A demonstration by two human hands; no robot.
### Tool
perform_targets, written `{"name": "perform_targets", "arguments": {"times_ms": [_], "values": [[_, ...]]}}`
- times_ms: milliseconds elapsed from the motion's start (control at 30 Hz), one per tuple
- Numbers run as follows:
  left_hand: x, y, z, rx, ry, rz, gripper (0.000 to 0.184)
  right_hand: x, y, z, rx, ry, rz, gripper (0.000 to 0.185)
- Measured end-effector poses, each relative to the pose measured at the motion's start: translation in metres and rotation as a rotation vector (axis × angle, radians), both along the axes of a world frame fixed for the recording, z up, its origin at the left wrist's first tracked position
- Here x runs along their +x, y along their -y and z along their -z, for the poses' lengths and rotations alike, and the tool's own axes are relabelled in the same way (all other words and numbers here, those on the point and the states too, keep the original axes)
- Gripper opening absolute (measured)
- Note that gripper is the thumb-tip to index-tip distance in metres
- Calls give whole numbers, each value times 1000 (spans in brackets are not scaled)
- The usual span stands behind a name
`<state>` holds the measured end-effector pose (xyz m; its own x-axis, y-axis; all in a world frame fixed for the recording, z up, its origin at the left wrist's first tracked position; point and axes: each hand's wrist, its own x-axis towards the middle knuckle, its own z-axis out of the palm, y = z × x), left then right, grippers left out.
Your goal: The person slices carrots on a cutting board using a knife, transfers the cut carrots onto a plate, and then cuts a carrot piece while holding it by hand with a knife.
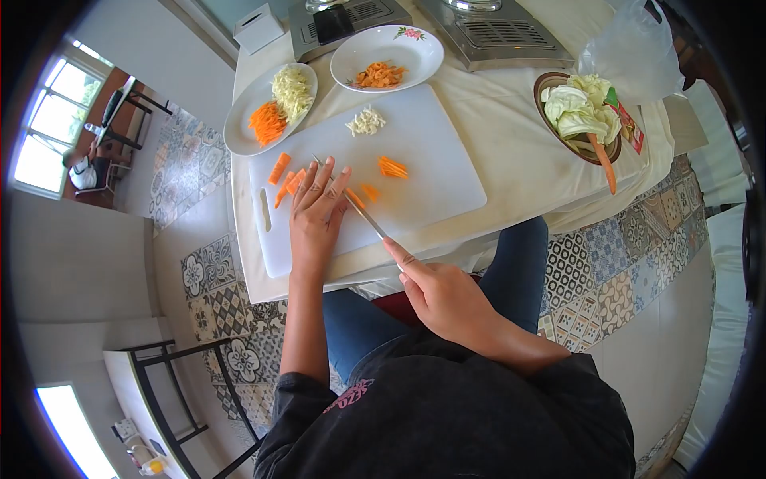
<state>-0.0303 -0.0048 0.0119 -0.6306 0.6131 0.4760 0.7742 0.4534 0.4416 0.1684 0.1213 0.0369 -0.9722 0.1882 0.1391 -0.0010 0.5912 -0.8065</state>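
My right hand (435,291) is closed round the handle of a knife (369,217), whose blade slants up and left over the white cutting board (439,168). Against the blade's left side lies my left hand (317,199), its fingers spread over carrot on the board; what is under the fingertips is partly hidden. Carrot pieces (279,168) lie left of that hand. Right of the blade are a small carrot slice (369,191) and a little pile of carrot sticks (392,167). Chopped white pieces (365,121) sit farther back on the board.
An oval plate (239,120) holds shredded carrot and cabbage. Beside it, a flowered plate (427,60) holds orange pieces. A bowl (549,84) with cabbage and a carrot stands right, near a plastic bag (630,52). Two stoves (499,36) are at the back. A person (84,169) sits far left.
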Motion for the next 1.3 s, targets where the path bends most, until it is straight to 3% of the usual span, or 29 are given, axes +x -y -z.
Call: {"name": "perform_targets", "arguments": {"times_ms": [1100, 1300], "values": [[-8, -3, 10, -38, 110, 45, 47, -11, -3, -34, -26, 285, -40, 55], [-6, -3, 6, -36, 111, 51, 44, -8, 2, -14, 15, 237, -21, 54]]}}
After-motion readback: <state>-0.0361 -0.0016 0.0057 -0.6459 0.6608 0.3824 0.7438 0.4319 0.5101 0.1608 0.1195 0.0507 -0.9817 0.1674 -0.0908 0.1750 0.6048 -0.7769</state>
